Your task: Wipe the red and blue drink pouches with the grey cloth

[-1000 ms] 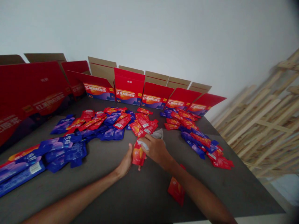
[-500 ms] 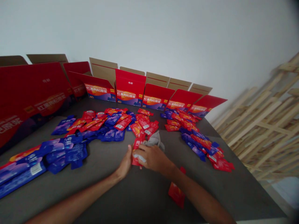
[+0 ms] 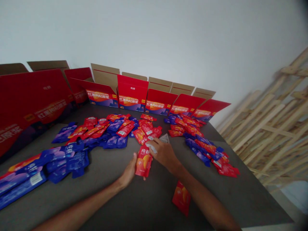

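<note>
Over the middle of the dark table, my left hand (image 3: 130, 171) grips a red pouch (image 3: 143, 161) by its left edge, with the thumb in front and the other fingers behind. The pouch stands tilted with its printed front towards me. At its upper right corner my right hand (image 3: 163, 153) is closed around a light grey cloth (image 3: 152, 148), which touches the pouch near its top. More of the cloth sticks out beyond the knuckles. A single red pouch (image 3: 181, 197) lies on the table beside my right forearm.
Piles of red and blue pouches (image 3: 116, 125) lie behind my hands, with another pile (image 3: 204, 141) at the right. Blue pouches (image 3: 64, 157) are stacked at the left. Open red cartons (image 3: 132, 96) line the table's back, larger ones (image 3: 36, 96) the left. Wooden slats (image 3: 271, 128) stand beyond the table (image 3: 231, 199).
My right hand has moved up and slightly right with the cloth, from the pouch's lower part to its top, uncovering the printed front. My left hand keeps its hold.
</note>
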Demonstrator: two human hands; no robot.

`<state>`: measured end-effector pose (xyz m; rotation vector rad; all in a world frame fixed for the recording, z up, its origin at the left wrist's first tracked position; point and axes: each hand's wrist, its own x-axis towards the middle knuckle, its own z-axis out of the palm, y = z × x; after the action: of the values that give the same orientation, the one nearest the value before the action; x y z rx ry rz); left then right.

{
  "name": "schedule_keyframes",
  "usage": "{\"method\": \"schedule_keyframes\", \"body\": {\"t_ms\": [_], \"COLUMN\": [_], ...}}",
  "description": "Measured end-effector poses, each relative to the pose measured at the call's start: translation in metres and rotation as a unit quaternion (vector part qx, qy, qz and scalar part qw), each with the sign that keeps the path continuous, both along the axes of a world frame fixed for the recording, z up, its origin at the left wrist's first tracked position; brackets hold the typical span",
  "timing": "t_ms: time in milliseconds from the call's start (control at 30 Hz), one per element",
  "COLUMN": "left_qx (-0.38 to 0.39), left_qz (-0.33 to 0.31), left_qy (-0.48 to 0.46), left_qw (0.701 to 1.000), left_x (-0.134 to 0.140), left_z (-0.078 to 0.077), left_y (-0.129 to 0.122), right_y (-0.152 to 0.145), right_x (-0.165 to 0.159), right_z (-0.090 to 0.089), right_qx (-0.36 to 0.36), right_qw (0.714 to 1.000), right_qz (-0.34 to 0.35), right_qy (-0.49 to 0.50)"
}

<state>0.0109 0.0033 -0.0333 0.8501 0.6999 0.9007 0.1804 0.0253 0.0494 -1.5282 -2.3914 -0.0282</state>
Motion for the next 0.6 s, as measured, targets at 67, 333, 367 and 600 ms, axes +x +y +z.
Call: {"method": "schedule_keyframes", "body": {"t_ms": [67,333,367,600], "left_qx": [-0.009,-0.029,-0.029,-0.031], "left_qz": [0.010,0.078,0.073,0.085], "left_qy": [0.000,-0.038,-0.041,-0.036], "left_qw": [1.000,0.996,0.996,0.995], "left_x": [0.000,0.000,0.000,0.000], "left_z": [0.001,0.012,0.013,0.016], "left_y": [0.000,0.005,0.005,0.003], "right_y": [0.000,-0.008,-0.010,-0.007], "right_x": [0.001,0.002,0.002,0.001], "right_z": [0.000,0.002,0.003,0.005], "right_qx": [-0.001,-0.076,-0.088,-0.084], "right_qw": [1.000,0.973,0.968,0.982], "right_qz": [0.020,0.215,0.233,0.166], "right_qy": [-0.002,-0.027,-0.022,-0.011]}}
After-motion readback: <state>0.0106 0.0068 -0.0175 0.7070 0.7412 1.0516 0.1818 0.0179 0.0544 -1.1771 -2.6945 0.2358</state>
